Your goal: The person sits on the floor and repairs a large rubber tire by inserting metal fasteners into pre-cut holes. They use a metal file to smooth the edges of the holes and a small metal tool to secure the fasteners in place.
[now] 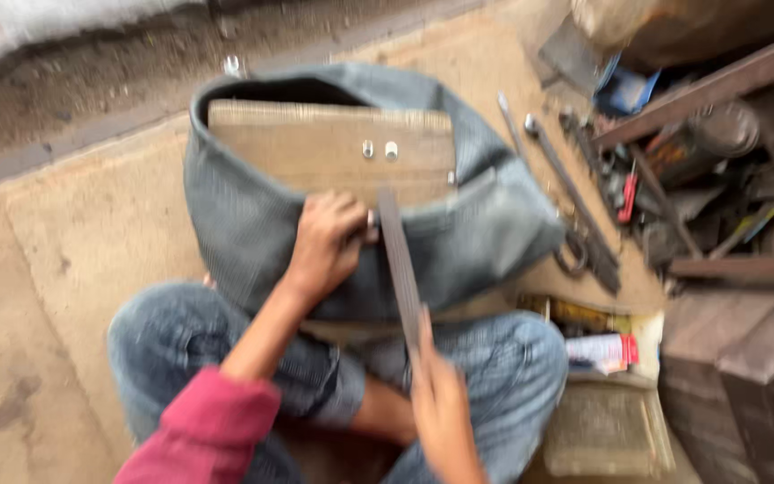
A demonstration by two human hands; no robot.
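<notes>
Whole frame motion-blurred; jumbled dark metal tools (674,179) at right indistinct and cut by edge, long flat grey file (400,264) lower end hidden in right hand (441,403).

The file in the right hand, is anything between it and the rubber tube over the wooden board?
Nothing visible is. The file runs from the right hand straight up onto the tube, beside the left hand pressing the rubber against the board. The picture is blurred, so exact contact is unclear.

Faded blue denim jeans (494,358) worn on both legs, cuffs rolled up, magenta-red long sleeve (212,430) seen beside the jeans, hands bare.
</notes>
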